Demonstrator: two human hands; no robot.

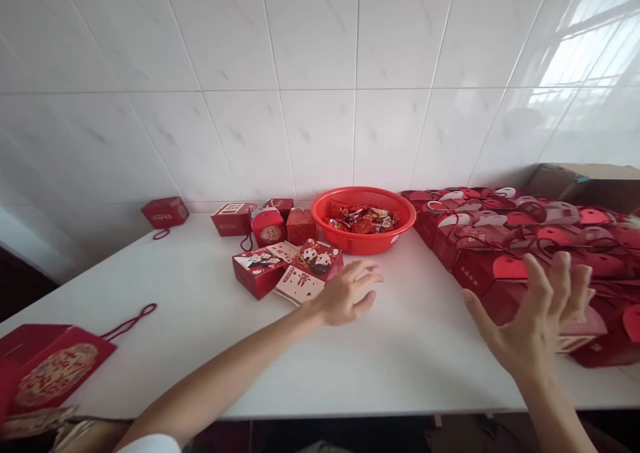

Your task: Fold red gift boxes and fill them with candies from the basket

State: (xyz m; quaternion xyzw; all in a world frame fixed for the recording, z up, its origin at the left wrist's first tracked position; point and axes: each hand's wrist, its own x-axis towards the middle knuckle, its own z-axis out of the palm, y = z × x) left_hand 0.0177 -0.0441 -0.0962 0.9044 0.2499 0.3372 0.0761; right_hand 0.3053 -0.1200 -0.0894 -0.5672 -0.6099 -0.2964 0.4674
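Note:
My left hand (pixel 347 294) hovers over the middle of the table, fingers apart and holding nothing. Just behind it lie a red box with two cartoon figures (pixel 320 258), a flat white-and-red card or box (pixel 299 285) and a box with a picture on top (pixel 259 266). A red plastic basket (pixel 363 241) of wrapped candies (pixel 370 221) stands beyond that hand. My right hand (pixel 535 320) is raised with spread fingers in front of many red gift boxes (pixel 470 273) with cord loops. Whether it touches any of them I cannot tell; nothing shows in its grasp.
Against the tiled wall (pixel 320 140) stand several small red boxes, among them a textured one (pixel 301 226). Another red box (pixel 165 213) sits at the back left. A bigger red box with a gold emblem (pixel 60 366) is at the near left. Behind the gift boxes is a cardboard box (pixel 590 173).

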